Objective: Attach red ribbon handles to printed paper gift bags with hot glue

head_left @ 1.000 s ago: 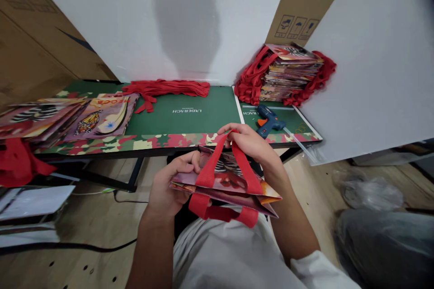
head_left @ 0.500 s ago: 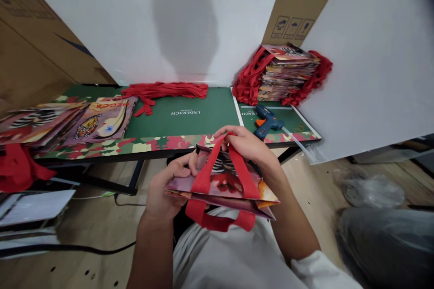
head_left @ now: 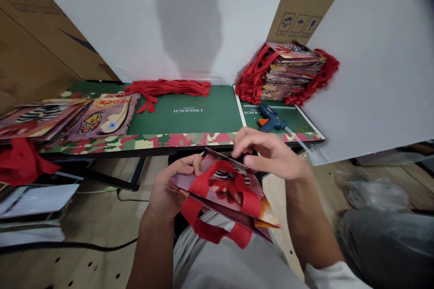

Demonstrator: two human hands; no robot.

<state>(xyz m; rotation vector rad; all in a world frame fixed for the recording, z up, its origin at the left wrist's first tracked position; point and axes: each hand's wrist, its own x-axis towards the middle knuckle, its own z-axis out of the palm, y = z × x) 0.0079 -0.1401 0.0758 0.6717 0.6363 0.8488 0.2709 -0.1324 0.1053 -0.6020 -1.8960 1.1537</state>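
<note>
The left hand [head_left: 167, 185] partly vanishes under the paper bag [head_left: 224, 189]; left of it, the frame crops stacked bags [head_left: 44, 117]!

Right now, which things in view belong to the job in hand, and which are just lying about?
Probably the job:
printed bag, in the left hand
bundle of red straps
stacked bags
glue gun

Seemingly just lying about:
crumpled clear plastic
black cable
</note>
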